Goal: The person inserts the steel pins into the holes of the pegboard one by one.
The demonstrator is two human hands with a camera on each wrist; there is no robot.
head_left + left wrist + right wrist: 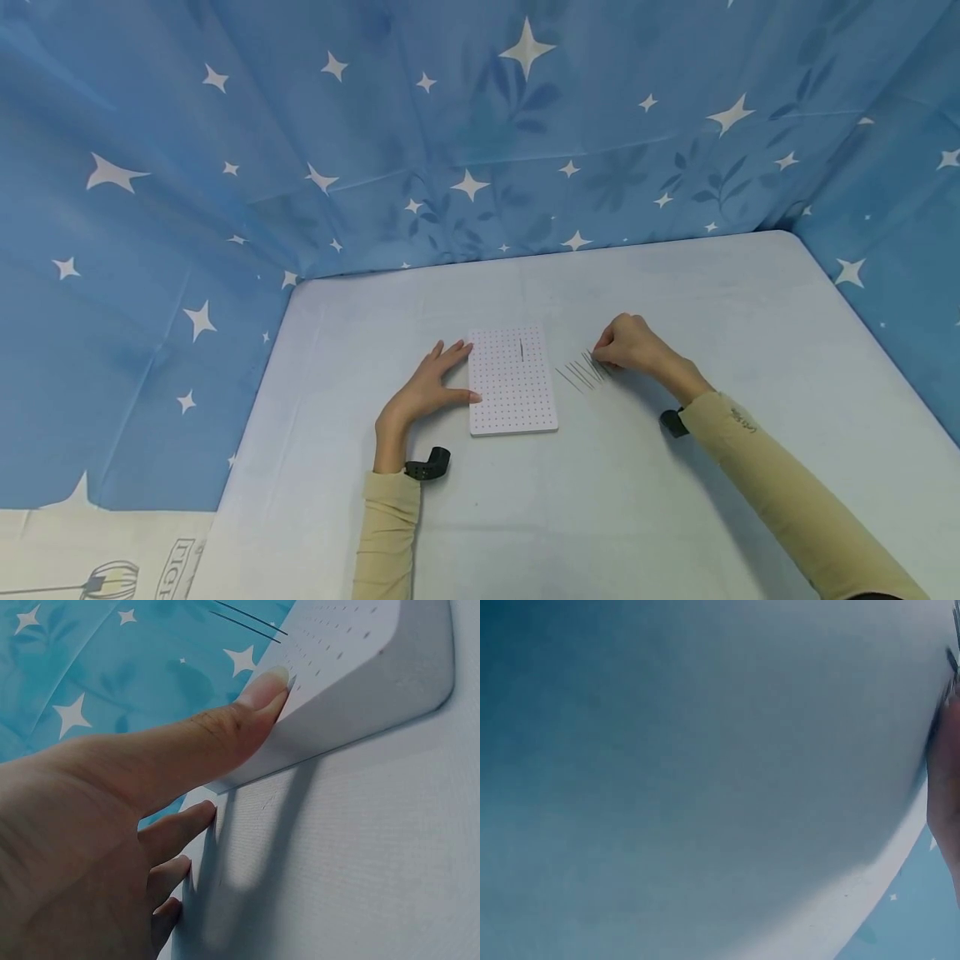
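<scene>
Nearest me, my left hand [427,387] lies flat on the bench [675,500], fingers straight. The thumb presses the left edge of the white perforated board [513,392]. The left wrist view shows this closely: the thumb [225,727] bears on the board's thick, rounded side, and the other fingers rest on the bench beside it. It grips nothing; it only steadies.

The board lies flat at the middle of the bench. From its thickness and soft edge I judge it light and perhaps foam-like, so it would slide if not braced. One dark pin [521,350] stands upright in its upper part.

Just right of the board is a fanned row of thin dark pins [581,373] lying loose on the bench. My right hand [630,343] sits at the far end of that row with its fingers curled down at the tips of the pins. It seems to be pinching at one, but I cannot tell for certain whether it has hold of it. The right wrist view shows only the bench surface and a sliver of the hand.

I judge the pins to be stiff, very light, slippery and hard to lift off a flat surface. The sensible hold would be a fingertip pinch near one end, tipping it up first.

Beyond is the blue star-printed cloth [480,125].
</scene>
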